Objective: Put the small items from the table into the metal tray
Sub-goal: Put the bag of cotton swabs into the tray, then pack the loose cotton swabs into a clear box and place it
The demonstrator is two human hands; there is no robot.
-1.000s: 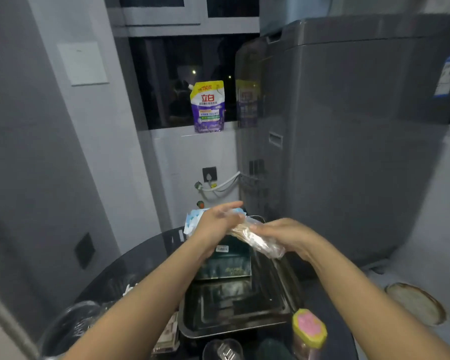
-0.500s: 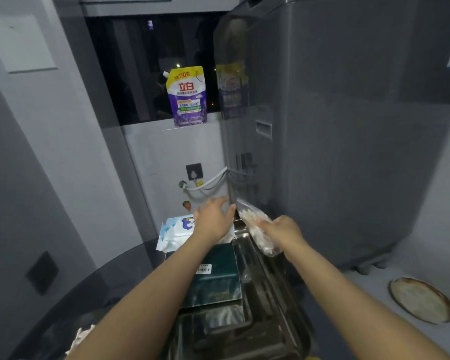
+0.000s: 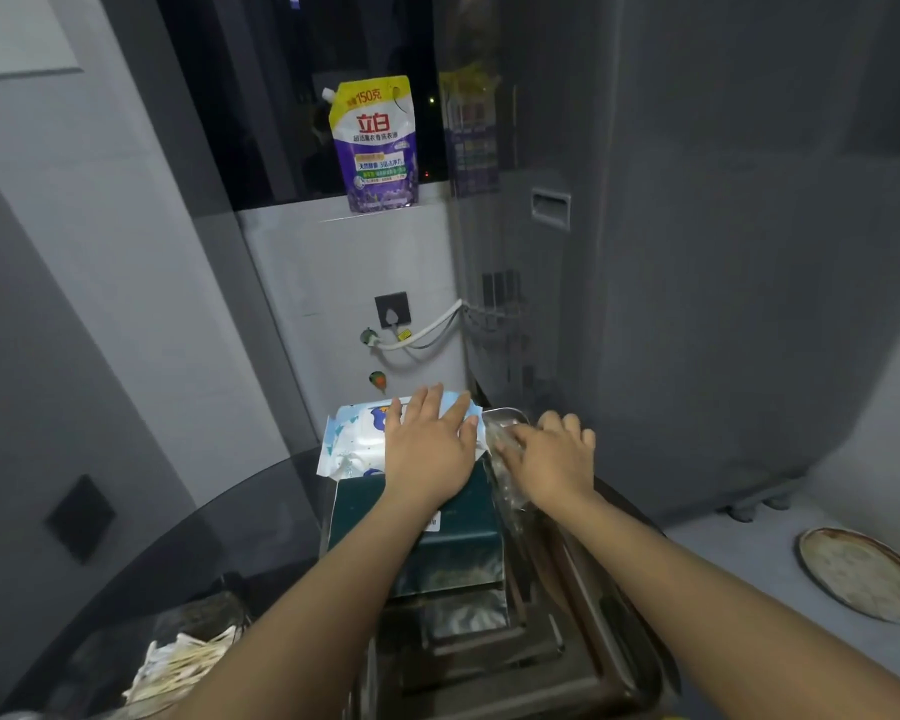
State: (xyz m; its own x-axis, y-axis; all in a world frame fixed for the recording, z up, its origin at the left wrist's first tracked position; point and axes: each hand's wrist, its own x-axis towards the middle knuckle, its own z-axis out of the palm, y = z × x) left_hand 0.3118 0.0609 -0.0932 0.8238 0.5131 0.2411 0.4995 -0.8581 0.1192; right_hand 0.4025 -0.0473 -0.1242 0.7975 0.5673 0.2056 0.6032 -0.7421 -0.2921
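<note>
The left hand (image 3: 430,449) is laid flat, fingers (image 3: 421,405) straight and spread, on a white and blue wipes pack (image 3: 354,441) that lies under the palm at the far end of the metal tray (image 3: 611,652). A dark green box (image 3: 437,543) is seen in the tray just behind that hand's wrist. The right hand (image 3: 554,459) is pressed on a clear plastic bag (image 3: 502,457); its fingers are bent over the bag, which sits beneath them against the tray's far right corner. The tray is carried by a dark round tabletop (image 3: 240,517).
</note>
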